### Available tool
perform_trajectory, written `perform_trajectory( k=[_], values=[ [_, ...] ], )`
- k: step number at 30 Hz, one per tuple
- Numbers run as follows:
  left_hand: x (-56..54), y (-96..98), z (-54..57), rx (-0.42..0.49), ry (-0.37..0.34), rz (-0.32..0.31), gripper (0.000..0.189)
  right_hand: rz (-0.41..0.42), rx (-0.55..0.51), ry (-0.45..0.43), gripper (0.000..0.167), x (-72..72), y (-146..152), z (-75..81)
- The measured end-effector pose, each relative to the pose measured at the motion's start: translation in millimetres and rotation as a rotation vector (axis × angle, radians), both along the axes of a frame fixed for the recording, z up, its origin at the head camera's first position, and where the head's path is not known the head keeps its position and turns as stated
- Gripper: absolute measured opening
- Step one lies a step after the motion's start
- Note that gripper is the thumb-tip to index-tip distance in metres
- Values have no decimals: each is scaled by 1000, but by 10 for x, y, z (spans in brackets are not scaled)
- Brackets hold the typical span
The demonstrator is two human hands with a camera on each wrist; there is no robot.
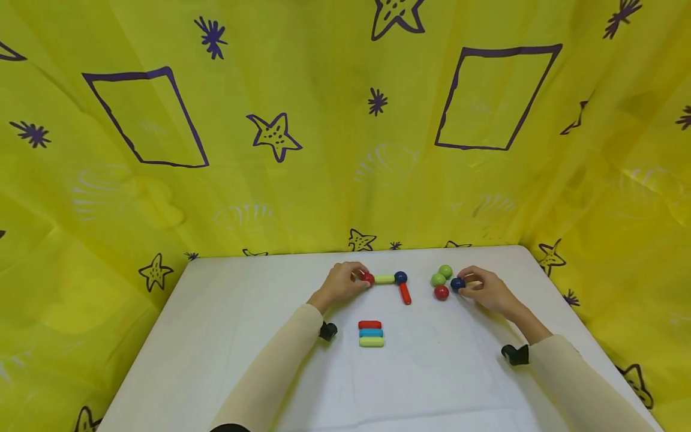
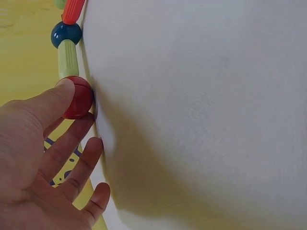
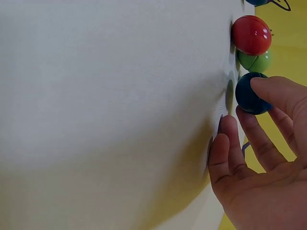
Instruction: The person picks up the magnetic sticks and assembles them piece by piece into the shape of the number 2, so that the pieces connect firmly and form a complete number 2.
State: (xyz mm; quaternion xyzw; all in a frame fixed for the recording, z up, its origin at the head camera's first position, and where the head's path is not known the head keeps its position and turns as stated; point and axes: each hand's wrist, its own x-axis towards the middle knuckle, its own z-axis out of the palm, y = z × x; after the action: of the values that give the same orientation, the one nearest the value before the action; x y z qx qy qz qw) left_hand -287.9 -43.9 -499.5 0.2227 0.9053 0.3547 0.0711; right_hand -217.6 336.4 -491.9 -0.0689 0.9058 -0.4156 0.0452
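Note:
My left hand (image 1: 345, 281) pinches a red ball (image 2: 80, 98) between thumb and fingers. That ball joins a light green rod (image 1: 384, 279), which runs to a dark blue ball (image 1: 400, 277); from there a red rod (image 1: 405, 294) points toward the near side. On the right, my right hand (image 1: 487, 289) holds another dark blue ball (image 3: 251, 94) by thumb and fingertips. Close beside it lie two green balls (image 1: 438, 279) and a second red ball (image 3: 251, 35). In the right wrist view the red ball partly hides a green one.
Nearer the front of the white table (image 1: 432, 384), a red rod (image 1: 369, 324), a blue rod (image 1: 370, 333) and a light green rod (image 1: 371, 342) lie in a stacked row. A yellow patterned curtain (image 1: 324, 198) stands behind the table and along its sides.

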Motion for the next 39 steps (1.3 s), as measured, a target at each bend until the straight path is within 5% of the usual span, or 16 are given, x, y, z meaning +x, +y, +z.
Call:
perform_trajectory(
  k=[15,39],
  values=[
    [16,2,-7,12,-11,10,24,108,-18,-26,32,277,14,3],
    [28,24,-6,12,-32,43,24,293,-35,19,28,352,-597,-43]
  ],
)
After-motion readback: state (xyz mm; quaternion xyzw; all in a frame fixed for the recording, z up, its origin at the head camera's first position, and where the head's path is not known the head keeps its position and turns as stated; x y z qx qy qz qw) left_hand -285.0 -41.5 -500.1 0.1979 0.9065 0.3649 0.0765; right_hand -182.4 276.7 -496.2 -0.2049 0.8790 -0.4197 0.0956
